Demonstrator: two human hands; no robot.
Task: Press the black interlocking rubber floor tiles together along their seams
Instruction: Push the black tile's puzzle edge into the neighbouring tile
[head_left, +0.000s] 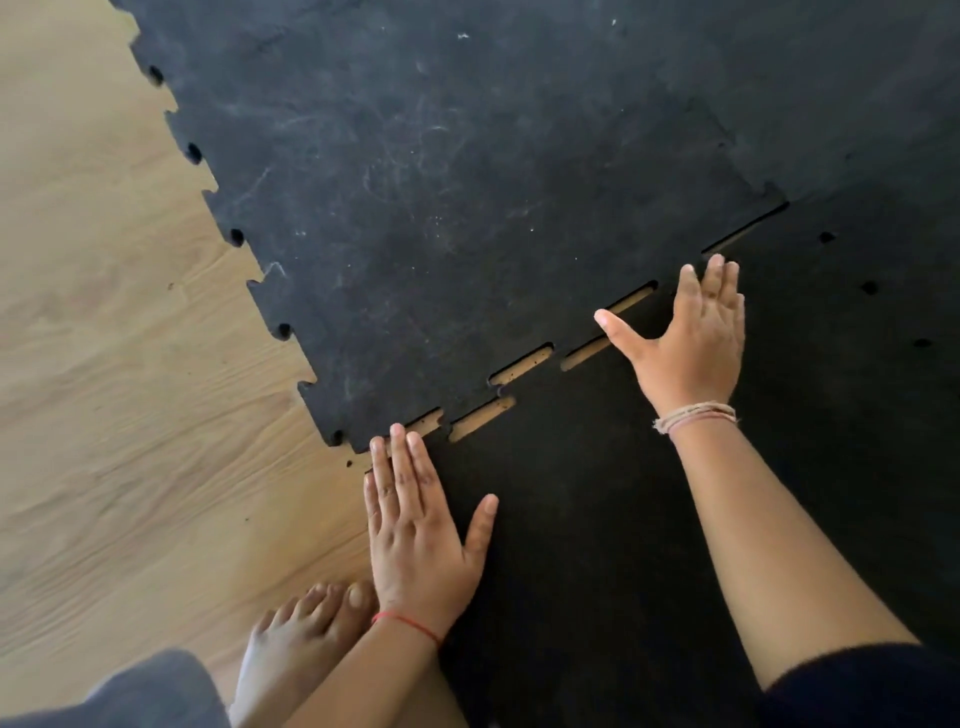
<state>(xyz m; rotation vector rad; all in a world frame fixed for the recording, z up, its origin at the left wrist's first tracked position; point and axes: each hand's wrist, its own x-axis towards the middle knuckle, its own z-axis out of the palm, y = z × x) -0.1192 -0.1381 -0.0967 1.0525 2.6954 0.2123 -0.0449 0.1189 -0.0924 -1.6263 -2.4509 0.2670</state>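
A scuffed black rubber tile (441, 197) with toothed edges lies on the wood floor. A darker near tile (597, 519) meets it along a diagonal seam (524, 364), where slots of bare wood show between the teeth. My left hand (421, 530) lies flat on the near tile's left corner, fingertips at the seam's lower end. My right hand (685, 338) lies flat with fingers spread on the near tile, further up the seam, thumb over one gap. Both hands hold nothing.
Light wood floor (104, 364) fills the left side. My bare foot (306, 639) rests on it beside the left wrist. More black tiles (857, 104) are joined at the upper right. Small round holes (870, 287) dot the near tile on the right.
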